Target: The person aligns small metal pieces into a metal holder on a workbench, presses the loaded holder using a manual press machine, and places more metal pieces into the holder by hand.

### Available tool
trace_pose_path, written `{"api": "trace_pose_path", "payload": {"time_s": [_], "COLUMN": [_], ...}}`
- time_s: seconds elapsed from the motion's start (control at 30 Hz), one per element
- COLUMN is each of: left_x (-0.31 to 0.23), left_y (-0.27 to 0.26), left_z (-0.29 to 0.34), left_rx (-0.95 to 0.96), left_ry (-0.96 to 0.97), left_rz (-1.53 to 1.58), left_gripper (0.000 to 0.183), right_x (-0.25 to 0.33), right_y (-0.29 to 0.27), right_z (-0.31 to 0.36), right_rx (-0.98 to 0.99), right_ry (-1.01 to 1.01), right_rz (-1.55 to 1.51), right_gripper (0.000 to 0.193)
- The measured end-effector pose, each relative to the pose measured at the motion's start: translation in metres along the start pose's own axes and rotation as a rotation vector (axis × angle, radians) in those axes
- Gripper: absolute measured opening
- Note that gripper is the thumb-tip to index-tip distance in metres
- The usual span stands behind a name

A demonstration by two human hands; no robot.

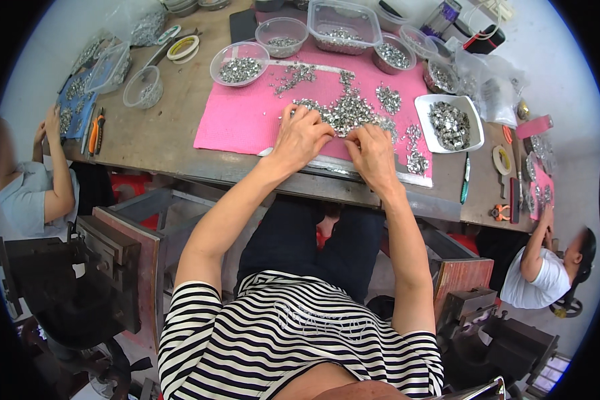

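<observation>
In the head view, taking the heap of metal bits (351,110) on the pink mat (237,120) as the clock's centre, the left hand (305,138) is at 8 o'clock and the right hand (372,157) at 5, both against its near edge. Fingers are curled, each thumb close to its forefinger; whether either pinches a bit, I cannot tell.

Containers of bits crowd the far side: a round tub (260,75) at 10, a clear box (347,47) at 12, a small bowl (395,67) at 1. A white tray (476,130) blocks 3 o'clock, overlapping the mat. A plastic bag (497,83) slumps beyond it.

A green tool (465,177) lies at 4, tape rolls (182,48) at 10, orange-handled pliers (97,132) at 9. Co-workers sit at 8 (37,190) and 4 (537,273).
</observation>
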State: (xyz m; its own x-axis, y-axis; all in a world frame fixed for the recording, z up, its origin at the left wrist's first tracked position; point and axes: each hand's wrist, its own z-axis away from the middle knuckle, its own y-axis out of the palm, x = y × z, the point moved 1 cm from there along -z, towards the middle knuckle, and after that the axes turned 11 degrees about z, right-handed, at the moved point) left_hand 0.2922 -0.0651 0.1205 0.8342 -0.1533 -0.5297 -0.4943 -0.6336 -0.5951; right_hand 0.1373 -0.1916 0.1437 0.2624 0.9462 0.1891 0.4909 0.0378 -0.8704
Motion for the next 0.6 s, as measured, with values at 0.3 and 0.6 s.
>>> {"api": "trace_pose_path", "payload": {"time_s": [0.3, 0.6], "left_x": [0.005, -0.053], "left_y": [0.011, 0.004], "left_z": [-0.014, 0.018], "left_rx": [0.072, -0.034], "left_ry": [0.056, 0.000], "left_rz": [-0.055, 0.298], "left_gripper": [0.006, 0.006], "right_x": [-0.010, 0.007], "right_y": [-0.010, -0.034], "right_z": [0.018, 0.054], "right_rx": [0.105, -0.012], "right_ry": [0.021, 0.126], "right_rz": [-0.075, -0.316], "right_gripper": [0.010, 0.011]}}
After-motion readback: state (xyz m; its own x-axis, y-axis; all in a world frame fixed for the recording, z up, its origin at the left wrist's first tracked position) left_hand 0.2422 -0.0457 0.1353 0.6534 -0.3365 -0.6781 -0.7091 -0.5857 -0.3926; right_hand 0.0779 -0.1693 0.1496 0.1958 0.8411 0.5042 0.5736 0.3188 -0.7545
